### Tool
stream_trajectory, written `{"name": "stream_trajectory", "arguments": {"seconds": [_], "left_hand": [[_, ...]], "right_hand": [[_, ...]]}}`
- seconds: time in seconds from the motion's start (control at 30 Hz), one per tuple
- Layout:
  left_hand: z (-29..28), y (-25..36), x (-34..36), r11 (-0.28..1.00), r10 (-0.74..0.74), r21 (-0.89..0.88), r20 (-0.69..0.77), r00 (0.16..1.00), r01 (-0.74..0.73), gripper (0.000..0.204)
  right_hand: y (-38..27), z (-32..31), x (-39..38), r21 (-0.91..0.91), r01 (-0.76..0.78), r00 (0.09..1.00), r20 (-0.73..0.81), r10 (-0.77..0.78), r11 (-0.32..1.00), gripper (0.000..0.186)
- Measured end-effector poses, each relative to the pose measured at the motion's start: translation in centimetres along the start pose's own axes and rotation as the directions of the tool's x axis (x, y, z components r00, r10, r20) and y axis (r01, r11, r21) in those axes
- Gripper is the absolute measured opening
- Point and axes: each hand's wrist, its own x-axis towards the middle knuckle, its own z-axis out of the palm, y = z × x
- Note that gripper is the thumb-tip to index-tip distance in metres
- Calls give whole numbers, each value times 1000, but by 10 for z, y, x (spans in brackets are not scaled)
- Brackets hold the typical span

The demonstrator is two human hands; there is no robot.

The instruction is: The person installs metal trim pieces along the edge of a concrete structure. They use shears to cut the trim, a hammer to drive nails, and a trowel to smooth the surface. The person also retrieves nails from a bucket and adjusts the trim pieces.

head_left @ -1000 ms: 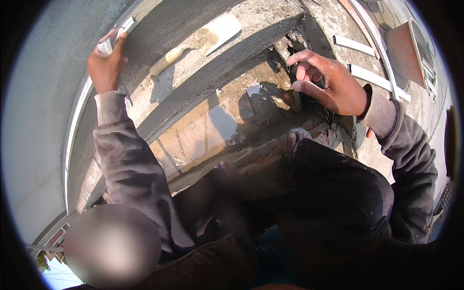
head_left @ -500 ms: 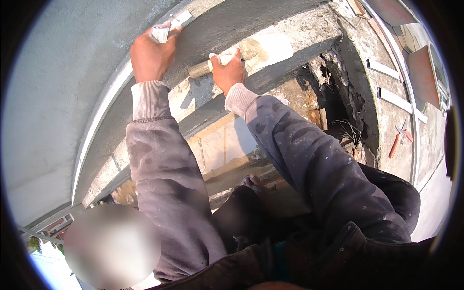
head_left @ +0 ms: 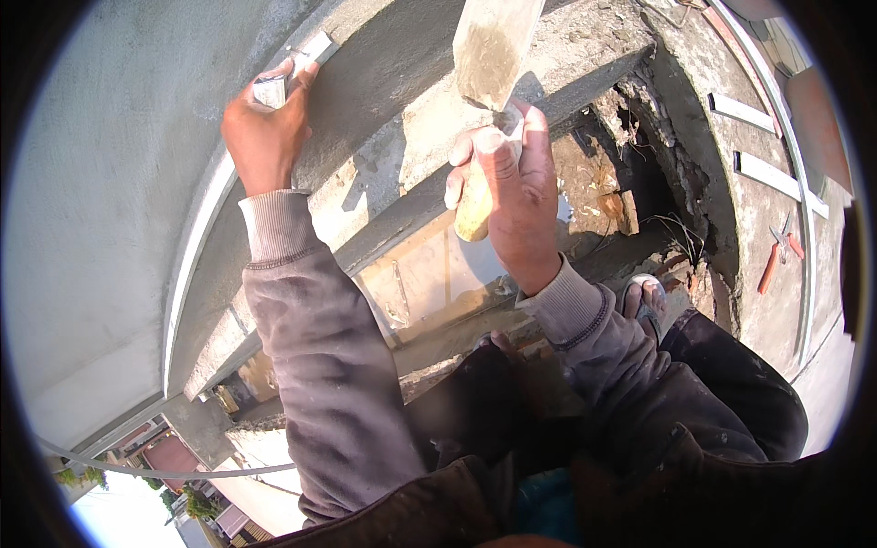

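Observation:
My left hand grips a short pale metal piece on the plastered ledge against the grey wall, at the upper end of a long white strip. To its right, my right hand is closed round the wooden handle of a trowel, holding it up with the blade pointing away from me. Below both hands runs a rough concrete channel with broken masonry and dark gaps at its right end.
On the concrete at the right lie two short white strips, red-handled pliers and a long metal length. My sandalled foot stands at the crumbled edge. At the lower left, beyond the wall, are roofs and plants.
My right hand was empty in mid-air, then reached the trowel lying on the ledge, and now holds it raised with the blade turned upward. My left hand stays on the metal piece.

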Motion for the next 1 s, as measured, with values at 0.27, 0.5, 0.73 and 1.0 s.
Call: {"name": "stream_trajectory", "arguments": {"seconds": [0.27, 0.5, 0.73, 1.0], "left_hand": [[8, 1, -3, 999, 0, -48, -26, 1000, -2, 34], [9, -2, -2, 999, 36, -29, -51, 998, -38, 35], [9, 2, -2, 999, 4, -40, -45, 999, -6, 35], [10, 0, -3, 999, 29, -14, -64, 998, -29, 36]], "right_hand": [[53, 13, 9, -137, -322, 946, -14, 323, 937, 84], [53, 30, 24, -19, -322, 946, -43, 321, 947, 75], [40, 27, 31, 13, -283, 956, -72, 284, 959, 83], [47, 26, 34, 0, -353, 933, -70, 352, 936, 80]]}}
